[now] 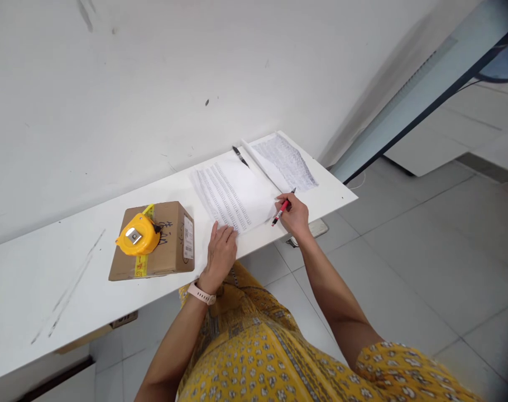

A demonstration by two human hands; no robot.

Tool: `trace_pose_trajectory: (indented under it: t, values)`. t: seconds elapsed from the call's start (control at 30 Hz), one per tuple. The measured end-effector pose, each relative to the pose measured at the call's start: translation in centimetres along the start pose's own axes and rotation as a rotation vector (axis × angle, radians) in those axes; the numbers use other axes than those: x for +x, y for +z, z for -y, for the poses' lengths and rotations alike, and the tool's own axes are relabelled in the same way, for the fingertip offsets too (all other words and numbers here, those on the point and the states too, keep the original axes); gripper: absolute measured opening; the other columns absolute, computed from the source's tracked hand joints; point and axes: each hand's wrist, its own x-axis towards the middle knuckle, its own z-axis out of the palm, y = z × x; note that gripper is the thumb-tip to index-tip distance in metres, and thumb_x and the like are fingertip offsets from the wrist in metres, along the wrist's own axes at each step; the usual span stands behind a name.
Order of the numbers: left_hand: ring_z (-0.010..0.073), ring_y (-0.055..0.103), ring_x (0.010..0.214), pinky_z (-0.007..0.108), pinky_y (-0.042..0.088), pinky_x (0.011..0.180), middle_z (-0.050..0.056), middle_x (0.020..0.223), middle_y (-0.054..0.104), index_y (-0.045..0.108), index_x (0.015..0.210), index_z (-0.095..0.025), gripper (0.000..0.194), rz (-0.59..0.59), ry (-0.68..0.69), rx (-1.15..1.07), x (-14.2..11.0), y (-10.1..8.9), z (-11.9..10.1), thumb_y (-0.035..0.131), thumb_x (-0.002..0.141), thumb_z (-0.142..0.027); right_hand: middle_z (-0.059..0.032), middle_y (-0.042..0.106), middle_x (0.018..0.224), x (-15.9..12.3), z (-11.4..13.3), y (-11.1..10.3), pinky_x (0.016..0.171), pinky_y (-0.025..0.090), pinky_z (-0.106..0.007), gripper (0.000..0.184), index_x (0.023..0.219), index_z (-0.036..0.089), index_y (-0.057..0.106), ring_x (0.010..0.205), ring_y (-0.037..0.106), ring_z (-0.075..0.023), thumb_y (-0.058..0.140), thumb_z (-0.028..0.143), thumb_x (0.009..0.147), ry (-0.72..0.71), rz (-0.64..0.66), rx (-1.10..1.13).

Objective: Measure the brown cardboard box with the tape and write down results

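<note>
My right hand (294, 214) is closed around a red pen (282, 210), its dark tip pointing away from me over the near edge of the papers. Flat on the lower left corner of a printed sheet (229, 192) rests my left hand (223, 245), fingers stretched out, with a pink band on the wrist. Right of that sheet lies another page (285, 159) covered with dense writing, and a raised paper fold stands between the two. A black pen (240, 156) lies at the far edge of the printed sheet.
A cardboard box (174, 223) with yellow tape stands on the white table (84, 251) to the left. On top of it sits a yellow tape measure (139, 234). The wall (153, 84) runs along the table's far side. A glass panel (421, 84) rises beyond the right end.
</note>
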Motion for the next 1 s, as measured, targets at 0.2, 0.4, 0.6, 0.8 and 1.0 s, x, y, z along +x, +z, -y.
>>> trace_pose_trajectory:
  t: [0.2,0.4,0.6,0.8,1.0]
  values:
    - [0.0241,0.061,0.093,0.049,0.041,0.108,0.010,0.102,0.068,0.065,0.115,-0.019,0.033,0.114,0.007,0.092,0.1,-1.0,-0.8,0.048,0.090,-0.006,-0.0013,0.065,0.078,-0.1,-0.1,0.0,0.066,0.045,-0.030,0.021,0.096,0.020,0.066,0.067,0.056,-0.0167,0.060,0.029,0.078,-0.036,-0.045,0.022]
    - [0.0289,0.058,0.101,0.052,0.039,0.103,0.012,0.111,0.064,0.058,0.131,-0.024,0.036,0.214,-0.055,0.117,0.1,-1.7,-2.3,0.053,0.096,-0.029,-0.0051,0.064,0.088,-2.5,4.2,-0.3,0.075,0.048,-0.034,0.034,0.115,0.022,0.062,0.082,0.060,-0.0192,0.045,0.044,0.096,-0.193,-0.079,0.207]
    - [0.0314,0.057,0.112,0.055,0.034,0.110,0.015,0.122,0.063,0.059,0.130,-0.017,0.038,0.173,-0.082,0.100,0.0,-0.6,-2.9,0.054,0.094,-0.031,-0.0026,0.060,0.075,-4.1,6.4,2.2,0.072,0.046,-0.032,0.035,0.079,0.021,0.062,0.076,0.057,-0.0177,0.049,0.050,0.094,-0.123,0.342,0.441]
    - [0.0295,0.058,0.113,0.055,0.025,0.118,0.015,0.125,0.064,0.058,0.128,-0.013,0.040,0.178,-0.051,0.048,0.5,-0.1,-3.5,0.052,0.094,-0.034,0.0035,0.050,0.068,-3.5,4.3,2.8,0.059,0.038,-0.028,0.021,0.085,0.022,0.054,0.061,0.045,-0.0134,0.061,0.042,0.086,-0.030,0.346,0.406]
    - [0.0304,0.058,0.110,0.061,0.025,0.115,0.013,0.126,0.063,0.054,0.136,-0.020,0.046,0.201,-0.077,0.037,0.6,-0.3,-3.5,0.055,0.093,-0.036,0.0067,0.037,0.055,-3.8,4.2,2.7,0.052,0.030,-0.026,0.031,0.065,0.023,0.042,0.053,0.035,-0.0113,0.063,0.040,0.081,-0.035,0.315,0.279]
